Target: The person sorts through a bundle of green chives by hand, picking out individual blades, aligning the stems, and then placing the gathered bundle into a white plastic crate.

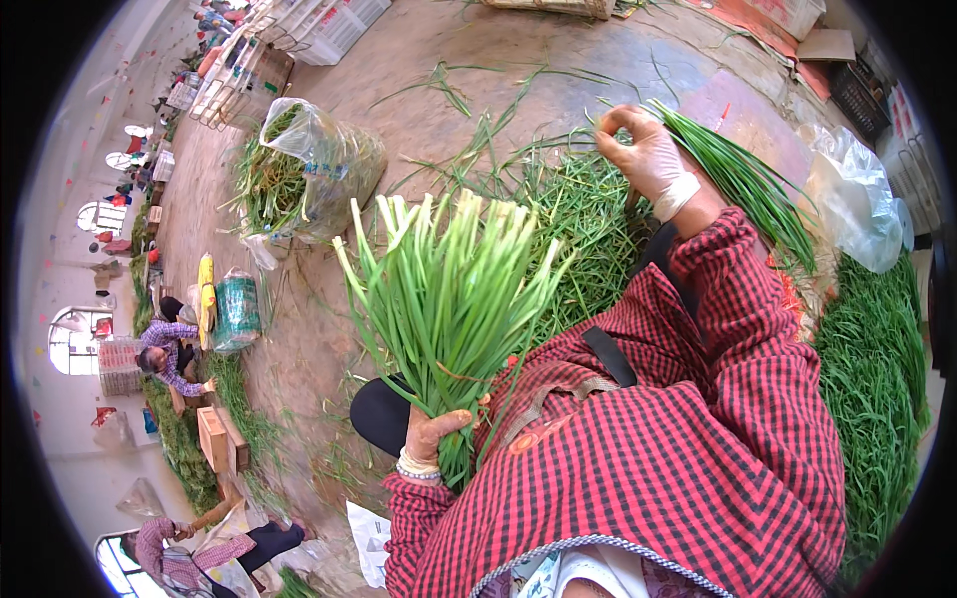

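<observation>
Green stalk bundle (449,294) fanning out from the grasping left hand (436,436).
Its lower ends are vanishing beside the checked smock (638,468); leaves are hiding part of the grip. The right hand (650,157) is hovering half-curled, well apart rightward; whether it is pinching anything, I cannot tell.
</observation>
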Demonstrator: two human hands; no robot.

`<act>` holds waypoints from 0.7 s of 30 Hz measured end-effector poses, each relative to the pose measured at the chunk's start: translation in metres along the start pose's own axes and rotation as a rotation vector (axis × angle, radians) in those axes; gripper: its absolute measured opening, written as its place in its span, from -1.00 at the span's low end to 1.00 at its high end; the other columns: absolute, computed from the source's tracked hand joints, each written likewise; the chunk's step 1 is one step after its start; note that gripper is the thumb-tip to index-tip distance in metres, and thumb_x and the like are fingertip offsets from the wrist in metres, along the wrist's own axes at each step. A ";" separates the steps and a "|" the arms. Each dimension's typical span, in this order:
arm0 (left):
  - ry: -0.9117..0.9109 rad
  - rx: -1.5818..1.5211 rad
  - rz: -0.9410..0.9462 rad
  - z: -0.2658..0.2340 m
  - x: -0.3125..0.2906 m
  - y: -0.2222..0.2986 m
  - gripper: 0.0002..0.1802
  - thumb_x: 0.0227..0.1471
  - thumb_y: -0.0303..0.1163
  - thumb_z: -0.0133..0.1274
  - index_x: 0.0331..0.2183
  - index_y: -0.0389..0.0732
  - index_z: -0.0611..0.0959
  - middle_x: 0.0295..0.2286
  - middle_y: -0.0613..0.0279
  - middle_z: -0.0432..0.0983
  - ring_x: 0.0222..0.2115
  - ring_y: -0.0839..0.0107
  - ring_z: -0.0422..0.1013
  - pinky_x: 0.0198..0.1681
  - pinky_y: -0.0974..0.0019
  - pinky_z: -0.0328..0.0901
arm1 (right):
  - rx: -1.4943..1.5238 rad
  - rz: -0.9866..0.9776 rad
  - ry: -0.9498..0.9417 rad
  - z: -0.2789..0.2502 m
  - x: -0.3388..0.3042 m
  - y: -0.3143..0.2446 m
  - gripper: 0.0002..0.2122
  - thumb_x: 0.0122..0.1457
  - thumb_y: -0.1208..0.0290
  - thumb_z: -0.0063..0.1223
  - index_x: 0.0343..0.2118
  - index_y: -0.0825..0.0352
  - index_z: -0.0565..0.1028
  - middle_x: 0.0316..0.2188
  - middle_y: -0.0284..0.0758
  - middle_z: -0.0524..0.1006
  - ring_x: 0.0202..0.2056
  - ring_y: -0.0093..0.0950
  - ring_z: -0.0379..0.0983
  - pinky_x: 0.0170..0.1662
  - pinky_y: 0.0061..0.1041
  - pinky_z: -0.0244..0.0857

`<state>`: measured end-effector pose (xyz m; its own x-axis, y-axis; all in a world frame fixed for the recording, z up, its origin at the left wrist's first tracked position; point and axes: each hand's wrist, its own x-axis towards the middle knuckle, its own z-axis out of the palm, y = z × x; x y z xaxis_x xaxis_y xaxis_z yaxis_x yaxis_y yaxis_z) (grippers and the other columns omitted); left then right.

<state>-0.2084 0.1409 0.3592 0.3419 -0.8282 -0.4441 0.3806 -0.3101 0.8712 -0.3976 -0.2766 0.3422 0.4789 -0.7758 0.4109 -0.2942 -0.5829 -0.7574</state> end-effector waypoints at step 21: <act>0.090 -0.272 0.090 -0.004 0.011 -0.013 -0.32 -0.12 -0.69 0.06 0.11 -0.38 0.30 -0.30 -0.13 0.55 -0.45 0.22 0.50 -0.39 0.26 0.46 | 0.910 0.560 -0.490 0.061 -0.058 -0.092 -0.76 0.20 0.29 0.14 -0.22 0.35 0.44 -0.67 -0.44 0.45 -0.72 -0.70 0.30 -0.69 -0.69 0.20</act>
<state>-0.2066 0.1378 0.3419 0.4552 -0.7980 -0.3951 0.5574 -0.0906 0.8253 -0.3482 -0.1633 0.3573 0.7955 -0.5774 -0.1836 0.0392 0.3515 -0.9354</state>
